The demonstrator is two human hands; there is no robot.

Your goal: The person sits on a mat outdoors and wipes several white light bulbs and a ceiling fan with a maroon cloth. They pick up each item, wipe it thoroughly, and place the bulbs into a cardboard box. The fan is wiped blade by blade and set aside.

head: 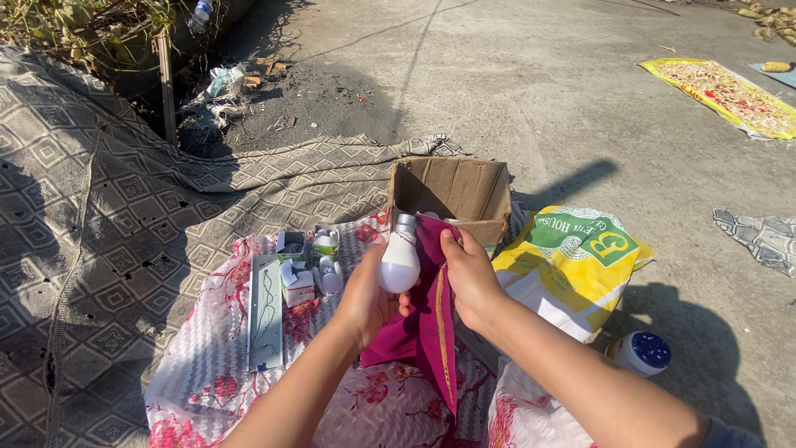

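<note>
My left hand (365, 303) grips a white light bulb (400, 264) by its round body, its metal base pointing up. My right hand (469, 278) holds a magenta cloth (431, 323) against the bulb, the cloth hanging down between both hands. Both hands hover over a floral sheet (207, 373), just in front of an open cardboard box (452, 192).
Several small bulb cartons and loose bulbs (308, 265) and a long flat grey package (266, 311) lie on the floral sheet. A yellow and green sack (572, 261) sits right, a white jar with blue lid (643, 353) beside it. Patterned grey blanket (91, 216) lies left.
</note>
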